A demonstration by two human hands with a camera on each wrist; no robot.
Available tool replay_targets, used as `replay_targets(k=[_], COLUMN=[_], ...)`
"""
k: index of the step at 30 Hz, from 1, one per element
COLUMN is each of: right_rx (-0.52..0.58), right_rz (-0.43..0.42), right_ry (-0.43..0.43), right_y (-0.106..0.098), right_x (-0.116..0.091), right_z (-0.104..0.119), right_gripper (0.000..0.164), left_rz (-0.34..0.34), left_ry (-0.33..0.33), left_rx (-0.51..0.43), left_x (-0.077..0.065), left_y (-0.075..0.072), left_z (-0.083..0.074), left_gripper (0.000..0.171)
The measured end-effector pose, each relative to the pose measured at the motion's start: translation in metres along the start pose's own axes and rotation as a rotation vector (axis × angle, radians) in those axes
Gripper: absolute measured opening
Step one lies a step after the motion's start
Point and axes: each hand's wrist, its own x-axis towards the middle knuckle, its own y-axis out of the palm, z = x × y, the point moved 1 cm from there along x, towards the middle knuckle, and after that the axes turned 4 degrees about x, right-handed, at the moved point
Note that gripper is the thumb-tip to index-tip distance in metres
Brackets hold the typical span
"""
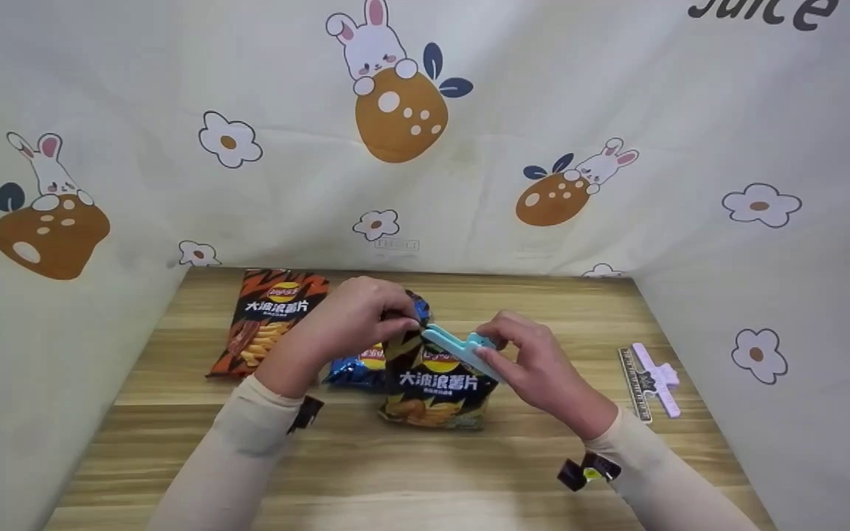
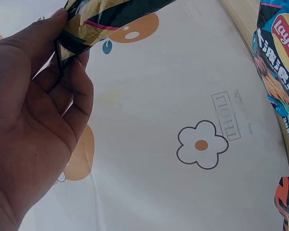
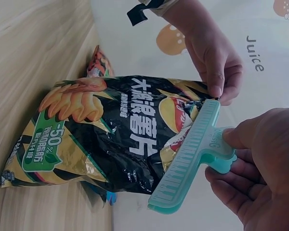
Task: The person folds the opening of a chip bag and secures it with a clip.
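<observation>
A black and gold potato chip bag (image 1: pixel 436 404) stands upright near the table's middle. My left hand (image 1: pixel 351 317) pinches its top corner between thumb and fingers; the left wrist view shows the foil (image 2: pixel 103 19) folded there. With thumb and fingers, my right hand (image 1: pixel 539 361) holds a teal bag clip (image 3: pixel 190 159) by its handle tabs. The clip's long bar lies slanted along the bag's top edge, one end close to the left fingertips. Whether the bag's edge sits between the clip's two bars I cannot tell.
Behind on the left lies a red and black chip bag (image 1: pixel 277 310). A blue chip bag (image 1: pixel 355 370) is partly hidden behind the black and gold one. At the table's right lie a clear-and-black clip (image 1: pixel 635 385) and a lilac clip (image 1: pixel 659 380). Printed cloth walls surround the wooden table (image 1: pixel 307 472).
</observation>
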Motion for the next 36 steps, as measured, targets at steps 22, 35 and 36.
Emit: replay_targets(k=[22,35,36], right_rx=[0.031,0.038,0.038], right_rz=[-0.017,-0.012,-0.013], right_ry=[-0.029,-0.011,-0.013], right_y=[0.0041,0.002,0.0018], right_x=[0.0066,0.0053,0.0053], right_z=[0.0023,0.0007,0.0005], right_gripper=[0.01,0.011,0.011], left_rz=[0.033,0.044,0.045], left_ry=[-0.051,-0.062,-0.062], left_rx=[-0.01,-0.06,-0.063], left_x=[0.0015,0.0045,0.0047], left_y=[-0.0002,-0.0015,-0.0012], left_z=[-0.0016,-0.0055,-0.0053], left_gripper=[0.012,0.011,0.01])
